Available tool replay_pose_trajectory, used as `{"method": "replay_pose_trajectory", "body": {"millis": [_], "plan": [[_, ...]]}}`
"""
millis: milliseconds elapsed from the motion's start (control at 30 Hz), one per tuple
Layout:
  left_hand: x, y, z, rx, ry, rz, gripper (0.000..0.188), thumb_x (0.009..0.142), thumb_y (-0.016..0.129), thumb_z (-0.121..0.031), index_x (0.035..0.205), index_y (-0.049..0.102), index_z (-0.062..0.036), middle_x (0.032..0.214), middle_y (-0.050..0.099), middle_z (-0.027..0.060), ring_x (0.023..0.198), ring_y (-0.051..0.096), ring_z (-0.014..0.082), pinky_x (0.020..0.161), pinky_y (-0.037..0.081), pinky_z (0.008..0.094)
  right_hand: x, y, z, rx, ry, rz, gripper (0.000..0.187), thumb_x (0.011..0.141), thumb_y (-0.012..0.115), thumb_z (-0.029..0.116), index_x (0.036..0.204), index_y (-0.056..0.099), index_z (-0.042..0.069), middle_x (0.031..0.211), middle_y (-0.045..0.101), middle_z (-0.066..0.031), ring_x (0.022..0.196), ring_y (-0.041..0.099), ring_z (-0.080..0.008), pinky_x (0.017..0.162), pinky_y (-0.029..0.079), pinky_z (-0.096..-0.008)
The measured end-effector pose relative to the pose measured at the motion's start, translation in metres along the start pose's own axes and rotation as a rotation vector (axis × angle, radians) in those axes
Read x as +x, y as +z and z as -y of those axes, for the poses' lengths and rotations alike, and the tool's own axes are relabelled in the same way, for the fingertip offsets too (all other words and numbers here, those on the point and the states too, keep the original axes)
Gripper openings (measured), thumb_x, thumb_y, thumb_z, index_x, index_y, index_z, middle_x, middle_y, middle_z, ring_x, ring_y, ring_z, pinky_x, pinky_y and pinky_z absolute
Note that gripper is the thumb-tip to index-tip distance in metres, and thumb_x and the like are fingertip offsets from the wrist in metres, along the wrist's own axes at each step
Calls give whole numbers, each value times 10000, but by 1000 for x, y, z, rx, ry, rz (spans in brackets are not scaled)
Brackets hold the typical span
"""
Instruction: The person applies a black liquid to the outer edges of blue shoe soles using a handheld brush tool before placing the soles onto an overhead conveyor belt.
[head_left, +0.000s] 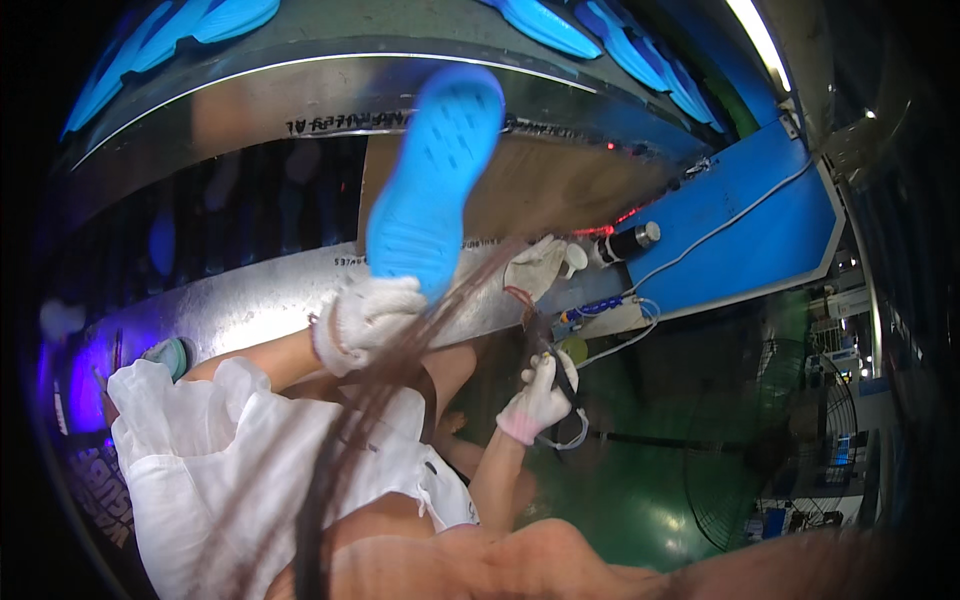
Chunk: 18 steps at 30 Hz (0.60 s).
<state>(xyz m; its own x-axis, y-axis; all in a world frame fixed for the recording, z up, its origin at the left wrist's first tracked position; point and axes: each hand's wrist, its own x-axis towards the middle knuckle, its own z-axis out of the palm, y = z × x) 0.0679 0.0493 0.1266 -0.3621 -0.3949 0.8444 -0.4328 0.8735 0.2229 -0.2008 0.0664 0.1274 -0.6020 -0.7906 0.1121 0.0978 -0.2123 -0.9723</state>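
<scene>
A bright blue shoe insole (425, 185) stands raised in front of me, its perforated, rounded end up and slightly blurred. My left hand (372, 318), in a white knit glove, is closed on its lower end. To the right and lower down, my right hand (538, 398), also gloved, is closed around a dark slim tool (562, 372). The tool's upper end runs close to a reddish-brown tip (520, 296); blurred strands of hair hide part of this area, so its exact kind is unclear.
Beyond a metal edge, several blue insoles (540, 25) lie on a grey belt. A metal ledge (240, 312) carries a pale cloth (537, 262) and a black cylinder (628, 243). Right are a blue panel (740, 215), a white cable (712, 228) and a caged fan (775, 450).
</scene>
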Motion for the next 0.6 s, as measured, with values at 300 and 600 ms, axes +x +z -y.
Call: {"method": "replay_pose_trajectory", "body": {"millis": [300,600], "plan": [[-67,63,-8,-353,-767,73,304,726,847,-125,945,637,-97,1448,399,266,1314,460,400,1043,407,426,18,39,-66,-195,142,192,162,875,708,52,993,660,-48,835,650,-54,665,583,-109,577,475,-251],[-66,119,46,-2153,-1677,-438,738,937,476,-669,1394,487,-89,1302,564,151,1145,585,261,1003,472,421,4,88,-94,-961,-203,416,295,813,738,297,968,719,46,864,721,-193,824,708,-337,751,543,-413]]}}
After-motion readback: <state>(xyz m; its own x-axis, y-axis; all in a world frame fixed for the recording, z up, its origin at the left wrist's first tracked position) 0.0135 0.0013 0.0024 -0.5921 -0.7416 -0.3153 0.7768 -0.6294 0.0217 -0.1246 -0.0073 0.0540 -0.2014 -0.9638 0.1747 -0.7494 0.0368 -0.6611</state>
